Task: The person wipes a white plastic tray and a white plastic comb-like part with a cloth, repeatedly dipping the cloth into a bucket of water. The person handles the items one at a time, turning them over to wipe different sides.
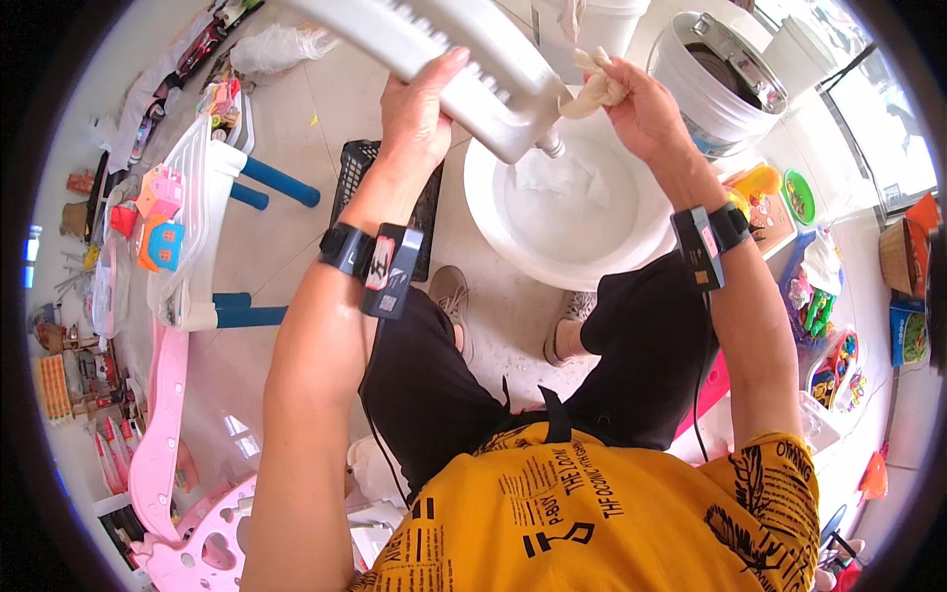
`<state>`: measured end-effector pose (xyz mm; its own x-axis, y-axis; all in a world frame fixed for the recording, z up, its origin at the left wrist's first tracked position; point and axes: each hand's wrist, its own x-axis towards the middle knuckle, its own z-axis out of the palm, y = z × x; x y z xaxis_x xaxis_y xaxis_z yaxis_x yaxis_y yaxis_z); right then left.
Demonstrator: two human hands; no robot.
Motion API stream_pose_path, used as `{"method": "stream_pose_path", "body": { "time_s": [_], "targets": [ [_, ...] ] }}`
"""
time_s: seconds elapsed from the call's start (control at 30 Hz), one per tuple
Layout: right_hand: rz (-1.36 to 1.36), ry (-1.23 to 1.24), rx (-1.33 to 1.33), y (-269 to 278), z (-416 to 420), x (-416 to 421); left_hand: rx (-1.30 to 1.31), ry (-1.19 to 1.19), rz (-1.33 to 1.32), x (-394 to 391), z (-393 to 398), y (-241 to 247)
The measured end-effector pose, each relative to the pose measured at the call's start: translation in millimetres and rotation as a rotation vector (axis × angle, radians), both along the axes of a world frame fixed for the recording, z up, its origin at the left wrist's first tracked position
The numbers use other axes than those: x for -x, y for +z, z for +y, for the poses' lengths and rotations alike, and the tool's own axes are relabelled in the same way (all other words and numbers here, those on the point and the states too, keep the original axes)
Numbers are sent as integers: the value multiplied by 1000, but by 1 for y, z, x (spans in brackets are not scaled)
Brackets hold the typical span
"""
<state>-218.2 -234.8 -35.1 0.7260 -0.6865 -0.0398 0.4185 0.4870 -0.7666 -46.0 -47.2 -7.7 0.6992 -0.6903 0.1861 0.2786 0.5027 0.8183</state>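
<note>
My left hand (423,107) grips the near side of a large pale grey plastic part (484,111) with a long slot edged by short teeth and a round peg at one end. The part is raised and tilted, and its far end runs out of the top of the view. At its right end my right hand (644,107) pinches a bunched cream cloth (598,89), which lies against or very near the part's edge. Below both stands a round white basin (492,248) with a whitish wet-looking inside and pale cloth or film in it.
Left of the basin a black plastic crate (348,166) lies on the floor. White buckets (688,96) stand beyond it at the back right. A white table with blue legs (281,181) and a pink plastic slide (159,436) are at the left. Toys in trays (832,370) lie at the right.
</note>
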Motion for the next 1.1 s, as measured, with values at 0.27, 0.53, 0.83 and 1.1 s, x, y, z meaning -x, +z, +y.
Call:
{"method": "stream_pose_path", "body": {
  "time_s": [0.27, 0.53, 0.83, 1.1],
  "targets": [
    [312, -165, 1023, 21, 59, -12, 75, 118, 215, -8, 13, 15],
    [361, -356, 1242, 30, 98, -21, 119, 134, 375, -10, 32, 30],
    [579, 213, 401, 2, 55, -18, 33, -13, -37, 19, 38, 46],
    [65, -82, 347, 38, 42, -4, -238, -83, -364, 12, 44, 25]
  ]
}}
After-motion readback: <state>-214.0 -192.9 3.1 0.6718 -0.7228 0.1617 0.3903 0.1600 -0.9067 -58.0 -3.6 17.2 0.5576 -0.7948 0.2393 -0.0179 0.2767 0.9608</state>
